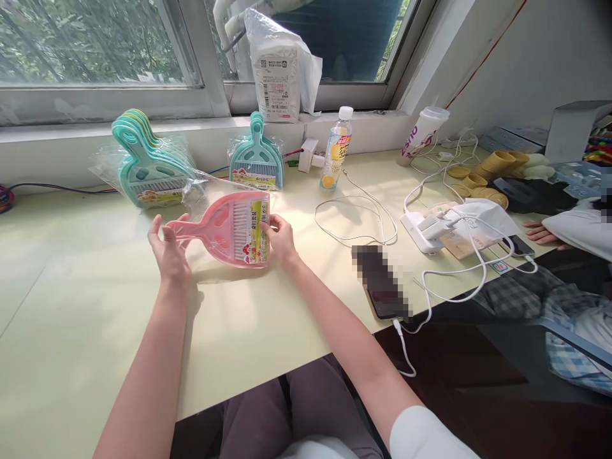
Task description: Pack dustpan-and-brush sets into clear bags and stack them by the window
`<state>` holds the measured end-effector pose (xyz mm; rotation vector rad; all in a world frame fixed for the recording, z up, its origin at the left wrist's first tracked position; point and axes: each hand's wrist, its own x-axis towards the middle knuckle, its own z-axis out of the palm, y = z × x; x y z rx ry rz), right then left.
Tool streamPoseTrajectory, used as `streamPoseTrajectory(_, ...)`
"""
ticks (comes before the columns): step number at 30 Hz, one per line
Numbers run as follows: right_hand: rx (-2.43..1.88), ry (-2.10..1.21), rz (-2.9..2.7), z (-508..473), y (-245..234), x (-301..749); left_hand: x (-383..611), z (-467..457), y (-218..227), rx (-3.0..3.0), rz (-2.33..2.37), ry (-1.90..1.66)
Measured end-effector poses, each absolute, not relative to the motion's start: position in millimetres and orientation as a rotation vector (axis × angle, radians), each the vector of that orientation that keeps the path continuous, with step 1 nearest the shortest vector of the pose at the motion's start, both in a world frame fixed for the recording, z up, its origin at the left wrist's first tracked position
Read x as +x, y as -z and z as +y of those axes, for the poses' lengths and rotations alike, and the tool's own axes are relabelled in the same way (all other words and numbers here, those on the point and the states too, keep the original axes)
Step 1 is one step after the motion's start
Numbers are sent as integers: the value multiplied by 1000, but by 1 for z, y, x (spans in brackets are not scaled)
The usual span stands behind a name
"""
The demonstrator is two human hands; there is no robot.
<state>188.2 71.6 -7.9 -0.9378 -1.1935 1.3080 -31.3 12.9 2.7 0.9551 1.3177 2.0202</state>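
Note:
A pink dustpan and brush set [220, 233] in clear plastic wrap is raised a little over the table, its handle pointing left. My left hand [171, 252] is at the handle end, fingers loosely around it and partly hidden. At the other end, my right hand [281, 237] pinches the edge beside the yellow-green label [257, 233]. Behind it on the left lies a stack of green dustpan and brush sets [155, 172] in plastic. One more green dustpan and brush set [257, 159] leans by the wall.
A juice bottle [336, 150] and a white cup [423, 137] stand toward the back. Right of me lie a phone [381, 284] on a charging cable, a power strip [421, 233] and yellow rolls [500, 164]. Another person's hand [540, 233] rests at the far right.

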Motion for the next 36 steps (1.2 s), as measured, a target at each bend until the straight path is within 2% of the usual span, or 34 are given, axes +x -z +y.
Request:
streamPoseTrajectory(3,-942,-1316,-1235,71,8,189,-41,4,-13,1145,1430,-2030)
streamPoseTrajectory(6,-927,-1341,-1286,67,8,186,-44,-8,-23,1275,1654,-1773)
streamPoseTrajectory(9,-910,-1354,-1311,64,7,183,-42,-13,-27,1155,1788,-1604)
streamPoseTrajectory(11,-910,-1352,-1304,65,7,183,-44,-10,-25,1075,1788,-1635)
streamPoseTrajectory(14,-929,-1345,-1264,67,5,186,-61,-4,-18,1032,1806,-1878)
streamPoseTrajectory(16,-950,-1339,-1212,68,4,190,-77,-6,-14,943,2024,-1981)
streamPoseTrajectory(20,-916,-1322,-1087,67,3,193,-96,-27,-17,661,2717,-1735)
streamPoseTrajectory(24,-855,-1397,-965,64,5,192,-83,-45,-32,939,2898,-1716)
streamPoseTrajectory(26,-829,-1423,-918,62,6,190,-65,-42,-39,1205,2801,-1835)
streamPoseTrajectory(28,-809,-1433,-885,60,6,188,-40,-32,-43,1361,2402,-1931)
streamPoseTrajectory(30,-794,-1446,-868,58,5,187,-10,-21,-42,1286,1786,-1793)
streamPoseTrajectory(32,-789,-1439,-856,56,4,187,17,-15,-35,1196,1373,-1517)
streamPoseTrajectory(36,-863,-1501,-832,57,2,192,38,-13,-19,1067,1278,-1442)
